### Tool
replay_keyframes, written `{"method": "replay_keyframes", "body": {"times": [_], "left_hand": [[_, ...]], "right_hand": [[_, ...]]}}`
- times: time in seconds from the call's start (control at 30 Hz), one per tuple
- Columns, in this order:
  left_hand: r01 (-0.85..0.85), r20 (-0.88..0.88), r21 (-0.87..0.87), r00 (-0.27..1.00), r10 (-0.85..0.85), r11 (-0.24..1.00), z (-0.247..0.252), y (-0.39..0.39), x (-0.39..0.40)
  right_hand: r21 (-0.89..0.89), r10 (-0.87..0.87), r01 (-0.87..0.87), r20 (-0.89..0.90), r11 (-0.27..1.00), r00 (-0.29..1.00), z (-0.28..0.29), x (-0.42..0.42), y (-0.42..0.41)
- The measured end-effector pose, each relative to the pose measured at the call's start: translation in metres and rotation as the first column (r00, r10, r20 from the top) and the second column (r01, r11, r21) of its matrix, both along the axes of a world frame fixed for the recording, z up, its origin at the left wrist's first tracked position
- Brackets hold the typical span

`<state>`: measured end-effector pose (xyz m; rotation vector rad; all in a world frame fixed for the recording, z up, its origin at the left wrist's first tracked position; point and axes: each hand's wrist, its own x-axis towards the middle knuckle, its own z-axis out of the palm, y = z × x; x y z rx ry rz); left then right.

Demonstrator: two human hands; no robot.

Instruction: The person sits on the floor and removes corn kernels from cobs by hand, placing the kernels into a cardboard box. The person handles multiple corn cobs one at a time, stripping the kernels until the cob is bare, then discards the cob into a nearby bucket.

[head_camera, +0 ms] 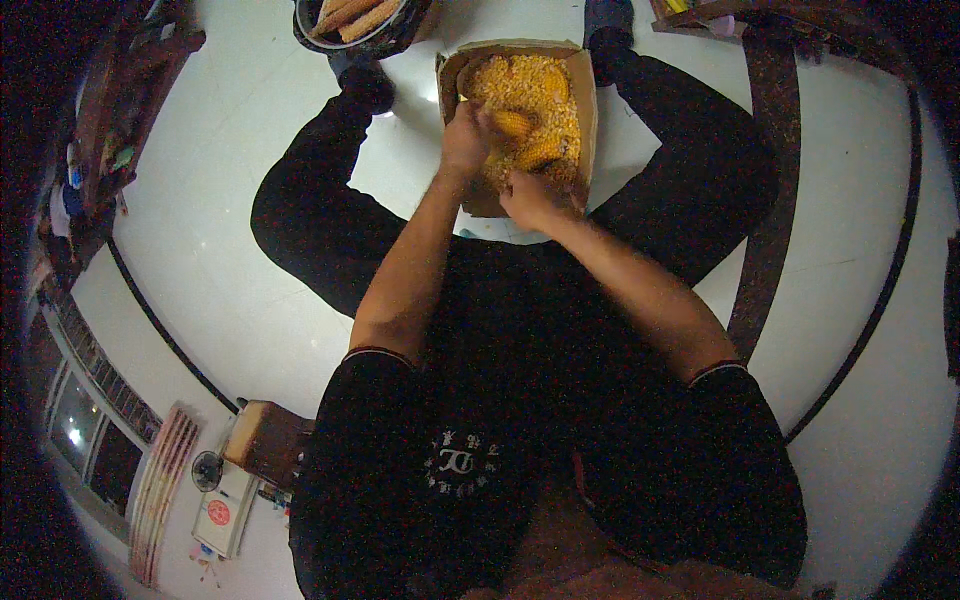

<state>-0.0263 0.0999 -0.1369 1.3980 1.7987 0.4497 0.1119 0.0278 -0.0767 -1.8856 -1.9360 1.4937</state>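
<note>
Between my legs, a cardboard box (pixel 589 112) holds loose yellow corn kernels (pixel 544 82), with several ears of corn among them. My left hand (pixel 466 139) is at the box's left side, its fingertips beside an ear of corn (pixel 513 123); blur hides whether it grips anything. My right hand (pixel 534 201) is over the near edge of the box with its fingers bent. Just beyond it lies another ear of corn (pixel 536 154), partly in shadow. What the fingers of my right hand hold, if anything, cannot be made out.
A dark bucket (pixel 304 30) with bare corncobs (pixel 367 21) stands beyond my foot at the upper left. Wooden furniture (pixel 124 112) lines the left, and a dark wooden beam (pixel 776 135) runs along the right. My bent legs flank the box on the pale tiled floor (pixel 202 217).
</note>
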Motion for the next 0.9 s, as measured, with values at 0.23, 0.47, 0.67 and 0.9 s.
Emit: {"method": "replay_keyframes", "body": {"times": [0.23, 0.47, 0.67, 0.9], "left_hand": [[-0.215, 0.267, -0.338, 0.911, 0.313, 0.916, 0.038, -0.006, 0.000], [-0.284, 0.578, -0.499, 0.595, 0.559, 0.819, 0.017, -0.005, -0.002], [-0.195, 0.088, -0.163, 0.973, 0.211, 0.967, -0.064, -0.019, -0.013], [0.125, -0.046, -0.165, 0.990, -0.134, 0.978, -0.069, -0.026, -0.001]], "right_hand": [[0.007, 0.284, -0.306, 0.355, 0.952, 0.891, 0.004, 0.025, 0.054], [0.017, 0.362, -0.406, 0.418, 0.914, 0.833, -0.012, 0.036, 0.036], [0.098, 0.322, -0.389, 0.397, 0.916, 0.860, -0.029, 0.033, 0.036], [0.190, 0.358, -0.437, 0.342, 0.879, 0.869, -0.044, 0.035, 0.034]]}}
